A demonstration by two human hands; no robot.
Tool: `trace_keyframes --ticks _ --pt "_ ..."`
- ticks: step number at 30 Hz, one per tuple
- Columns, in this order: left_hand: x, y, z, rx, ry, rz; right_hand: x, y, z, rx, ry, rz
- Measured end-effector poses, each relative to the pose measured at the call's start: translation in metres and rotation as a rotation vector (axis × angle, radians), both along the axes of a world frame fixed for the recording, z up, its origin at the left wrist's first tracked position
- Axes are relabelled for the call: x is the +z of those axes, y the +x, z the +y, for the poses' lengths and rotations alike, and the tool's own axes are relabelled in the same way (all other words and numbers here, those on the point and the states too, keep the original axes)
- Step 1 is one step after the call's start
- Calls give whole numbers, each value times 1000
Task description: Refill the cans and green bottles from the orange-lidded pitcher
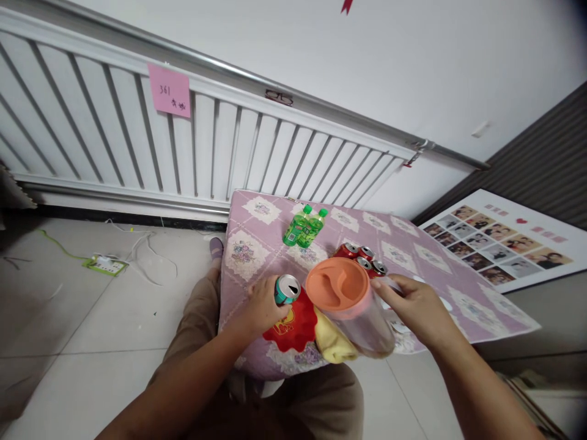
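Observation:
My left hand is wrapped round an opened teal drink can, just over a red scalloped mat. With my right hand I grip the handle of a clear plastic pitcher that has an orange lid. The pitcher leans, its lid toward the can and its base to the lower right. A folded yellow cloth lies beside the mat, partly behind the pitcher. Several red cans stand behind the lid, partly hidden by it.
Two green bottles stand toward the back of the table with its flowered purple cloth. Behind is a white radiator with a pink note. A photo board leans at the right. A power strip with cables lies on the floor.

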State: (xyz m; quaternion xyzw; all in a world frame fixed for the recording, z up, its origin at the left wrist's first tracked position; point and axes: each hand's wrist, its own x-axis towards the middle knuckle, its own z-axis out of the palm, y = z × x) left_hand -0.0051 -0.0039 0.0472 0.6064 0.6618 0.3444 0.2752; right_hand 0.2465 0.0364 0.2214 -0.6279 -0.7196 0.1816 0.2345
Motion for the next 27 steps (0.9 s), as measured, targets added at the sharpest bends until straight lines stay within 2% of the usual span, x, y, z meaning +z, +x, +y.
trace_keyframes --ticks 12,19,27 --pt "-1 -5 -4 -48 -82 50 1 -20 5 39 22 -122" --pt "-11 -3 -1 -56 -83 89 -2 -21 11 53 20 -213" --pt "-18 -2 2 -78 -98 144 -10 -19 14 96 48 -200"
